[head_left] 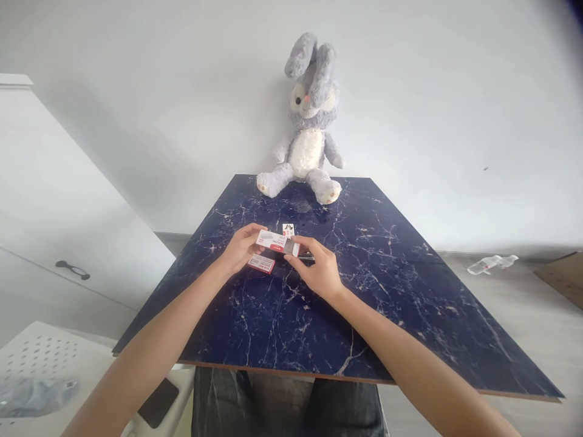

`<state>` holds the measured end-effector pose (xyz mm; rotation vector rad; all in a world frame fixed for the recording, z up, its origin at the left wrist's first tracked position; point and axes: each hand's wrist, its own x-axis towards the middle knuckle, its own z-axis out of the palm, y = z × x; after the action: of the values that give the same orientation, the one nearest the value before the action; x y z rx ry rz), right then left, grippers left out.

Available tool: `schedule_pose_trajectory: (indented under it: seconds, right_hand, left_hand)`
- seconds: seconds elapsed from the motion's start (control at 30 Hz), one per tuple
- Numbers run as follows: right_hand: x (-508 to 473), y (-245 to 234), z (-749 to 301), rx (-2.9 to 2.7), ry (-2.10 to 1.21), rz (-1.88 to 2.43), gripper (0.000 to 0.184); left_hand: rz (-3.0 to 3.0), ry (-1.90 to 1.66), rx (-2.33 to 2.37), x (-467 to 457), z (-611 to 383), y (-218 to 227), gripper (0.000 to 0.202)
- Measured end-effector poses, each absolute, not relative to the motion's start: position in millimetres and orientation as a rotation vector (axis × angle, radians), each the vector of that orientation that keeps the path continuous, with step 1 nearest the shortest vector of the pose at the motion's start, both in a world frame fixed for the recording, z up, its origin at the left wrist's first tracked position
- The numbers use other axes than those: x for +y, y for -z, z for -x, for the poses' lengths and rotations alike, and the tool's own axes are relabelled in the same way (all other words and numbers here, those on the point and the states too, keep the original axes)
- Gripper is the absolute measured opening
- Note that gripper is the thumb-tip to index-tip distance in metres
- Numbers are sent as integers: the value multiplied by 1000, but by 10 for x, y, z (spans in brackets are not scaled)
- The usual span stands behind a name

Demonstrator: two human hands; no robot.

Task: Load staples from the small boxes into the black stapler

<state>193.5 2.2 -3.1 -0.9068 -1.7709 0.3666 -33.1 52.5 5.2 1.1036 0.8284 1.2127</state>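
Holding box (276, 241) between the hands, above tabletop (387, 273): left hand (240, 247) curled round one end, right hand (320, 271) pinching the other, perhaps a dark tool (307, 258) too. Keep level, grip lightly.

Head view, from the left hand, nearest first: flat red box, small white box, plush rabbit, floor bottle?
The left hand grips the held box.
1. The flat red box, on the table just under the hand.
2. The small white box, slightly beyond, mid-table.
3. The plush rabbit, at the table's far edge.
4. The bottle, on the floor, far right.
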Motion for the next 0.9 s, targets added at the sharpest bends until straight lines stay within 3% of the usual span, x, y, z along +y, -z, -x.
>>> schedule_pose_trajectory:
  seconds: [0.43,0.67,0.9]
  right_hand:
    - [66,98,-1926,-1917,-290,862,15]
    - [31,49,-1914,-1617,-774,890,16]
    - [71,-52,-2030,-1053,-1031,693,21]
  left_hand:
    - [-1012,-1263,736,530,344,-69,24]
    - [-1019,-1254,744,546,355,-35,22]
    - [-942,-1345,731,575,369,-65,22]
